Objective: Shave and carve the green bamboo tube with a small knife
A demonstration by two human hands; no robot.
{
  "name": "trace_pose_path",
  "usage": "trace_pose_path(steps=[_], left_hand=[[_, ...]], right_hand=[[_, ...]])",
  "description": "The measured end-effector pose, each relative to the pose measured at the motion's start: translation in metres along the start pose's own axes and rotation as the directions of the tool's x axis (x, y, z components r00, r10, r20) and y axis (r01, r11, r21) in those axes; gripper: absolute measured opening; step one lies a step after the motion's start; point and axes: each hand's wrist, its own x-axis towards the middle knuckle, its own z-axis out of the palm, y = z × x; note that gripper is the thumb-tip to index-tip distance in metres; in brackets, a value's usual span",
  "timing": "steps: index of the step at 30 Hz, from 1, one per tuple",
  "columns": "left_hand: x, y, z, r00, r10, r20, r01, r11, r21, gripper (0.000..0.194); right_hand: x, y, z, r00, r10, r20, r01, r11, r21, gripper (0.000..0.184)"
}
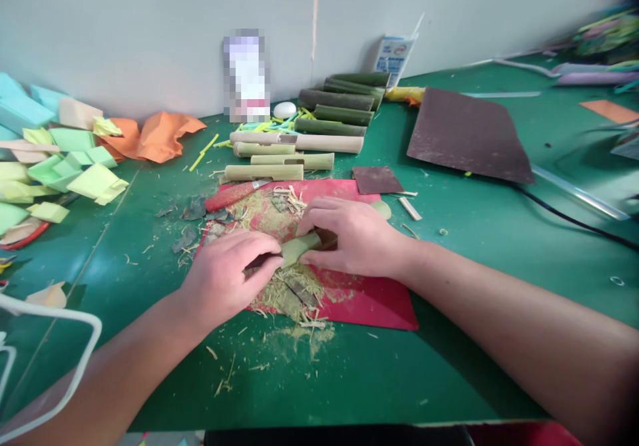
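Note:
A short green bamboo piece (299, 249) lies slanted between my two hands, above a red sheet (372, 299) strewn with bamboo dust and shavings. My left hand (227, 273) pinches its left end, with a dark patch under the fingers that I cannot make out. Thumb and fingers of my right hand (352, 236) close around the other end, where something brown, like a bit of sandpaper (328, 238), shows inside the grip. Beyond the hands, a knife with a red handle (229, 196) rests on the sheet's upper left, and a small brown sandpaper square (377, 180) on its upper right edge.
Behind the sheet lie several pale bamboo tubes (319, 142) and dark green ones (344, 114). A large brown sandpaper sheet (466, 136) is at right, near a drink carton (394, 56). Folded coloured papers (64, 166) pile up at left. A white wire frame (92, 339) stands at lower left.

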Motion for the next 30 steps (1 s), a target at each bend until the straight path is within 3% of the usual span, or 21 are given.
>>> trace_pose_path(steps=[8, 17, 23, 30], left_hand=[[-0.0005, -0.0066, -0.0058, 0.997, 0.026, 0.079, -0.024, 1.000, -0.015, 0.012], [-0.0007, -0.0066, -0.0029, 1.000, 0.028, 0.004, -0.028, 0.999, -0.036, 0.014], [-0.0024, -0.0086, -0.0041, 0.999, 0.002, 0.039, -0.001, 1.000, -0.030, 0.013], [-0.0033, -0.0083, -0.0032, 0.999, 0.035, 0.030, -0.034, 0.999, -0.023, 0.015]], right_hand=[[-0.0006, 0.0005, 0.0011, 1.000, 0.003, -0.003, -0.003, 1.000, -0.002, 0.019], [0.0009, 0.0022, 0.0010, 0.999, -0.054, 0.000, 0.054, 0.998, -0.034, 0.022], [0.0003, 0.0046, 0.0019, 0.990, -0.143, -0.013, 0.142, 0.989, -0.053, 0.021], [0.0008, 0.0038, 0.0015, 0.996, -0.092, -0.006, 0.092, 0.995, -0.029, 0.019]])
